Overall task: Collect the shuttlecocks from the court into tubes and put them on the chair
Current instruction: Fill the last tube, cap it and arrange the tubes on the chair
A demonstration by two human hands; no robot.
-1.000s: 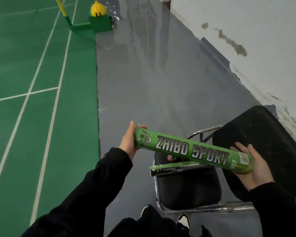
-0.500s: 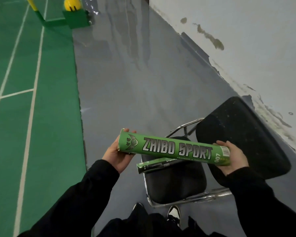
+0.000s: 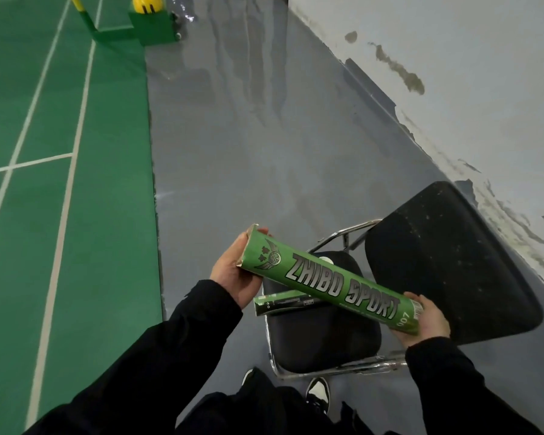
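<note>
I hold a green "ZHIBO SPORT" shuttlecock tube [image 3: 333, 282] across the black chair seat [image 3: 324, 340], just above it. My left hand [image 3: 234, 273] grips the tube's left end and my right hand [image 3: 427, 320] cups its right end. The tube slopes down to the right. A second, darker green tube [image 3: 283, 304] lies on the seat beneath it, its right part hidden by the held tube. A small white thing shows on the seat behind the held tube.
The chair's black backrest [image 3: 453, 262] stands at the right, near the stained white wall [image 3: 453, 73]. Grey floor [image 3: 248, 152] runs ahead. Green court [image 3: 60, 183] with white lines lies left. A green net-post base [image 3: 153, 25] sits far ahead. My shoes show below the chair.
The tube has tilted, with its right end lower and its left end higher. It has come down closer to the seat, and the view has shifted slightly.
</note>
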